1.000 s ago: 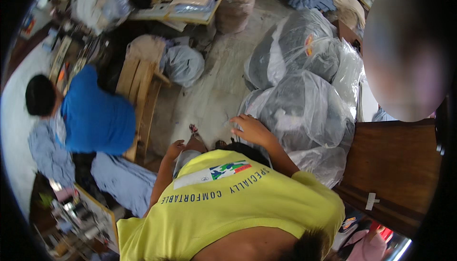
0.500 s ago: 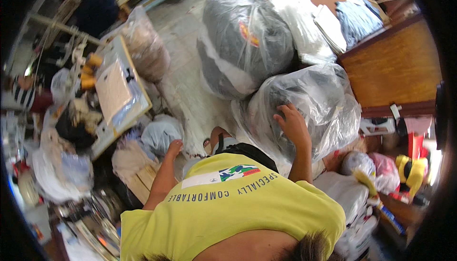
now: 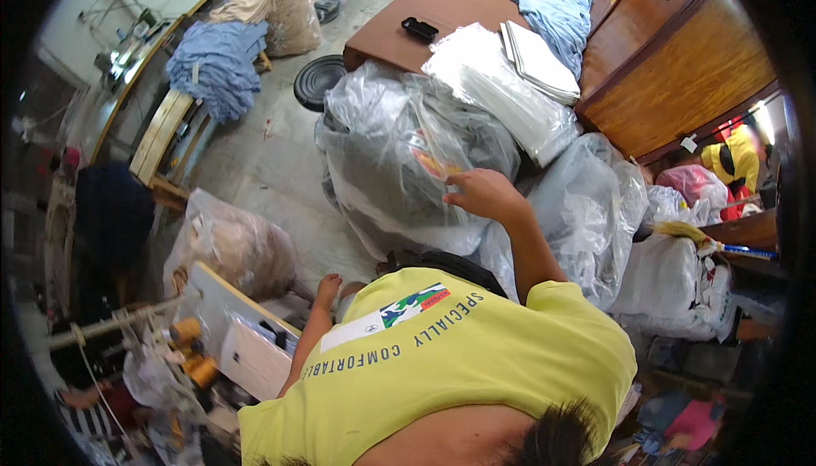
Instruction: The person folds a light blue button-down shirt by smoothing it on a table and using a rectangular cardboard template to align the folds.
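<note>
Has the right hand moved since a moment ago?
Yes: the right hand has shifted left, from over the right plastic bag to beside the red-and-yellow label on the left bag.

Three loaded surfaces

Beside the right hand (image 3: 486, 193), a bulging clear-plastic bag of dark material (image 3: 374, 156) sits on the grey floor (image 3: 280, 139). Beyond that hand, a flat brown table (image 3: 382, 11) carries a small black oblong case (image 3: 419, 29) and rumpled light-blue cloth (image 3: 557, 9). Beyond the left hand (image 3: 327, 288), a pale-wood bench (image 3: 160, 137) bears bunched blue fabric (image 3: 217, 71).
</note>
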The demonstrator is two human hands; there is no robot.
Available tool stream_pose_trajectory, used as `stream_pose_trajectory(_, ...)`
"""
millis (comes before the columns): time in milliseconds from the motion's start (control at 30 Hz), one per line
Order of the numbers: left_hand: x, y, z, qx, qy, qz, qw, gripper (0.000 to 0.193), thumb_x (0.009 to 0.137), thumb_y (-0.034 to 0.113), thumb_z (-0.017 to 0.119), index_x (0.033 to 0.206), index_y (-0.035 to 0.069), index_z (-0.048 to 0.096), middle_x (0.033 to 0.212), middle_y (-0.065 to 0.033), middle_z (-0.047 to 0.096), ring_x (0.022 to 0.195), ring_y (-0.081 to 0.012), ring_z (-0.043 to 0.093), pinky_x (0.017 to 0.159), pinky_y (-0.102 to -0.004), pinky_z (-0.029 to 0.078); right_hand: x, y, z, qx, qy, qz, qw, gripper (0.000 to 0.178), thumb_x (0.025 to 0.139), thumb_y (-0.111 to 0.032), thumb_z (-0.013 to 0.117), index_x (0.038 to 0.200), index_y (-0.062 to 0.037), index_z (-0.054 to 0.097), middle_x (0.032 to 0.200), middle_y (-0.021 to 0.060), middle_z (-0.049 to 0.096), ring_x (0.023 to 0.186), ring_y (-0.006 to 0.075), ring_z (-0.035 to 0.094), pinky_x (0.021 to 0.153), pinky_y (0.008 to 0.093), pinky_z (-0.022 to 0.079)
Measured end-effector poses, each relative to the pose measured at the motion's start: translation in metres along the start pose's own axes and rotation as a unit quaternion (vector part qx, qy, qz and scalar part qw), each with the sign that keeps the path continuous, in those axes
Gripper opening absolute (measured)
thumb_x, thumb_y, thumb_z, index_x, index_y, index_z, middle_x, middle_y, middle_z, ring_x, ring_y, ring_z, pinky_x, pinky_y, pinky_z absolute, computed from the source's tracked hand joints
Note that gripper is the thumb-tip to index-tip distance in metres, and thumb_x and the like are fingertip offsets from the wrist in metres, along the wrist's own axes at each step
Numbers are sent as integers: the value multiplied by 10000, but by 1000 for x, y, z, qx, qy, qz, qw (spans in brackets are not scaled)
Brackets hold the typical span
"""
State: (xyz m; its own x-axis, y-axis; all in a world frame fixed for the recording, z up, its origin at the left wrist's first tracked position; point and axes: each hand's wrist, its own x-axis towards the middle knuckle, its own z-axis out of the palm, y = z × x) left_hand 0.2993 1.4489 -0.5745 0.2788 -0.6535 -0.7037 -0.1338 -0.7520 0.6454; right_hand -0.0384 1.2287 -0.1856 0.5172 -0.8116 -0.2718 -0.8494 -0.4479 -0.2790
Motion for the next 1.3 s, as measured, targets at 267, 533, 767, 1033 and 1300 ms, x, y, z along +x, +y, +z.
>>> stream_pose_trajectory(267,112,69,-151,127,-45,-20,991,329,752,162,578,1024,-20,608,921,-143,639,827,-222,598,740,-317,465,147,-27,14,38,78,98,991,454,785,-419,572,1098,-90,554,987,150,607,930,320,573,774,408,458)
stream_pose_trajectory(533,280,187,-299,123,-108,-52,985,317,789,164,547,1077,32,562,784,-51,591,629,-132,526,462,-259,387,261,-84,69,71,15,372,925,562,784,-505,540,1175,-106,483,1110,181,544,1004,336,548,812,422,445)
stream_pose_trajectory(767,398,271,-429,102,-96,-50,989,299,834,220,522,1115,119,523,848,-6,564,628,-123,485,485,-271,371,327,-99,16,55,-96,512,852,489,739,-493,605,1010,-86,619,1030,140,615,968,295,582,796,406,466)
stream_pose_trajectory(1033,532,349,-501,32,-154,-101,982,228,858,257,498,1057,145,517,854,11,551,663,-133,482,546,-287,391,566,-111,8,88,-68,379,919,461,738,-458,602,940,-45,649,988,158,625,948,313,587,795,422,467)
stream_pose_trajectory(1300,687,427,-632,261,-110,89,955,145,821,204,530,770,76,577,711,-23,558,583,-166,522,513,-311,417,833,-142,-10,154,-70,184,968,391,780,-365,572,1048,-80,579,965,181,615,909,349,583,768,445,454)
